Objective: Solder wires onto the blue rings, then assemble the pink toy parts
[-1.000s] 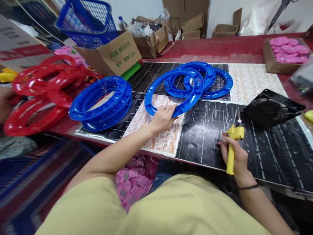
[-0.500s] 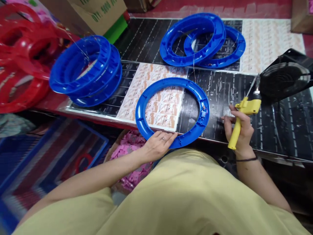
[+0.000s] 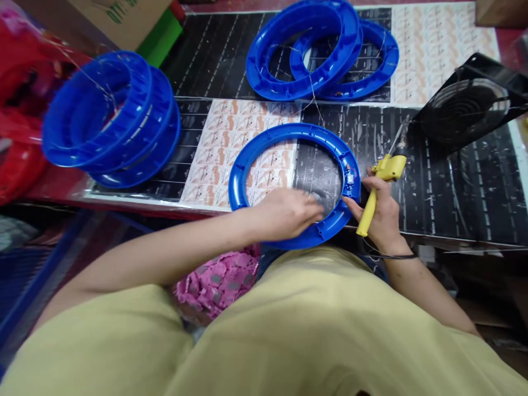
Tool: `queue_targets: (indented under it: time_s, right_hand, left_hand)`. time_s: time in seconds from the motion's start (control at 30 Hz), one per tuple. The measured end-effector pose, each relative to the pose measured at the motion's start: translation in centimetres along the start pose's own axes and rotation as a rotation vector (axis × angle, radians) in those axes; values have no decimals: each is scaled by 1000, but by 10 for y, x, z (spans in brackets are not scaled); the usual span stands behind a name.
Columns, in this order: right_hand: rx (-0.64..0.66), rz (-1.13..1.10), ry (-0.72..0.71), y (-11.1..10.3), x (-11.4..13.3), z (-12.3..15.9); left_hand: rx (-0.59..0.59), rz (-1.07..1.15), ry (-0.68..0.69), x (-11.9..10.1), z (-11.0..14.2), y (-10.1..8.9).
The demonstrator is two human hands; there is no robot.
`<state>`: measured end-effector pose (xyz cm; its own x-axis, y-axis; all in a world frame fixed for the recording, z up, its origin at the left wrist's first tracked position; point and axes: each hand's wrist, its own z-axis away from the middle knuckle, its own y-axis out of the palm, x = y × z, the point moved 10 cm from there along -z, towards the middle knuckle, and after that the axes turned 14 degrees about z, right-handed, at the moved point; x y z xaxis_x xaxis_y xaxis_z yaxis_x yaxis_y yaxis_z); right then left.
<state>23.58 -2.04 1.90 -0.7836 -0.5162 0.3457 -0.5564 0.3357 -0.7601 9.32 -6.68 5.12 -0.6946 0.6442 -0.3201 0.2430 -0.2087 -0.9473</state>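
A blue plastic ring lies at the table's front edge, with a small circuit board inside its right side. My left hand is over the front of the ring, fingers curled together and blurred at the tips; what they hold, if anything, I cannot make out. In my right hand is a yellow soldering gun, its metal tip and a thin tube pointing up and away. The right thumb reaches to the ring's right rim, close to the board.
Several blue rings are stacked at left, beside red rings. More blue rings overlap at the back. A black fan stands at right. Below the table's edge lie pink pieces. A cardboard box is at back left.
My left hand has left the ring's front rim and moved right, its fingers now curled. My right hand has brought the soldering gun left, up to the ring. The view has shifted slightly.
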Motion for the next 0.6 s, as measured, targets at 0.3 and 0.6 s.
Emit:
queue_targets:
  time_s: [0.3, 0.6]
  right_hand:
    - [-20, 51, -33, -2, 0, 0]
    - [-38, -20, -64, -9, 1, -2]
  left_hand:
    - [-158, 103, -37, 93, -123, 0]
    - [-117, 287, -92, 107, -130, 7]
